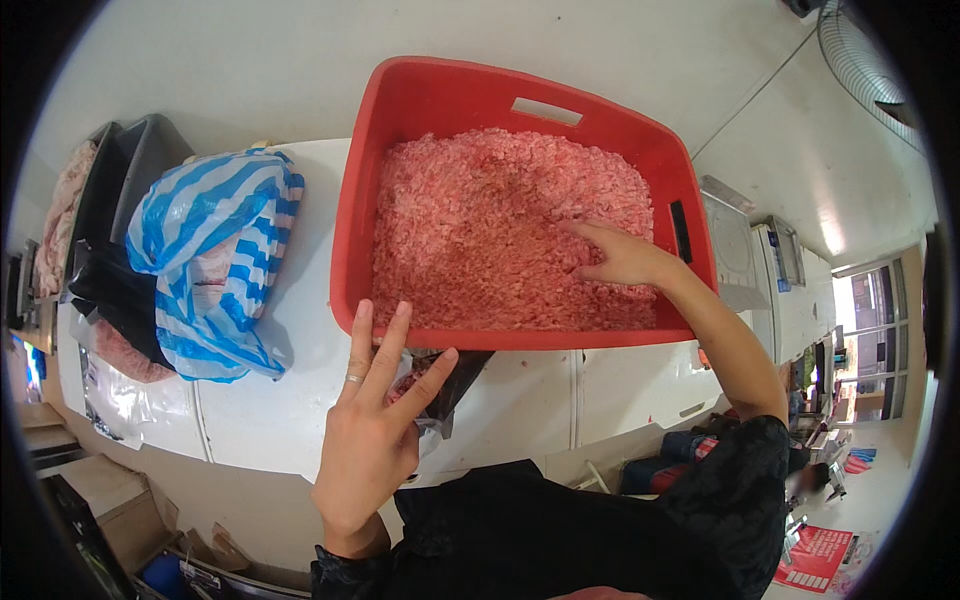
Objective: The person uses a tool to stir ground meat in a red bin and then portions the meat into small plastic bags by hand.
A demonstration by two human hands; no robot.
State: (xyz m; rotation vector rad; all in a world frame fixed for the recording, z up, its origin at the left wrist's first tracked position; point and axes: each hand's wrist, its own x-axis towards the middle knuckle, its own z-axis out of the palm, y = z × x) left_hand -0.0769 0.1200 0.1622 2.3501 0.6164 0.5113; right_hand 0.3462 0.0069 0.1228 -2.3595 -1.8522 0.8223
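Observation:
A large red plastic tub [353,190] with slots in its walls stands before me, holding a wide heap of pink minced meat [455,225]. The middle of the heap looks browner than its edges. Reaching in over the tub's right side, my right hand [632,258] has its fingers stretched out and thumb apart, with the fingertips at the surface of the mince. My left hand [372,430] is at the tub's near left edge, palm down and fingers spread, its fingertips at the rim. Nothing shows in its grasp.
On the white counter [260,420], left of the tub, sits a blue-and-white striped plastic bag [215,260] beside a black bag [120,300]. Grey and black bins [150,150] with meat stand behind them. A dark bag [462,385] lies under the tub's near edge. A fan [870,75] is at upper right.

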